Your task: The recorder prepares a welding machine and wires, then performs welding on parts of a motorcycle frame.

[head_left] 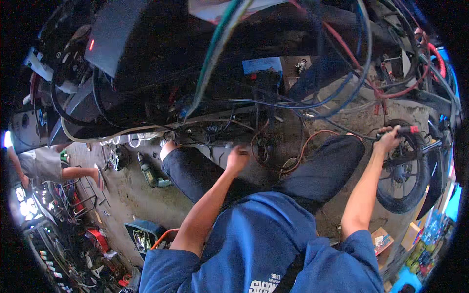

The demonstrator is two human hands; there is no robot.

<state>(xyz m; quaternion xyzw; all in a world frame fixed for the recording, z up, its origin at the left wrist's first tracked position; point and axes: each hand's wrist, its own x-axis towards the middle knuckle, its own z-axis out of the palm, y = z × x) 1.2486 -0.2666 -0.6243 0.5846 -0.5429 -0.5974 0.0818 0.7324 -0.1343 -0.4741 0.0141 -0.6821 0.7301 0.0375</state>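
Observation:
My left hand (pixel 238 159) is raised over my left thigh, its fingers curled together. Blur and dark hide what, if anything, is in it; a small greyish tip (pixel 228 145) shows beside the fingers. Out to the right, my right hand (pixel 387 140) is wrapped round a black handle with a red end (pixel 413 129), whose exact kind I cannot tell. From this hand a dark cable (pixel 344 126) runs off to the left. Just below it stands a spoked wheel with a black tyre (pixel 380 193). An orange-red cable (pixel 309 141) loops between my knees.
Blue, red and green cables (pixel 337 100) hang across the top in front of a dark machine body (pixel 161 63). A green and black power drill (pixel 150 172) lies on the floor at left. A bin (pixel 141 228) stands behind it. Another person's leg (pixel 80 173) shows at far left.

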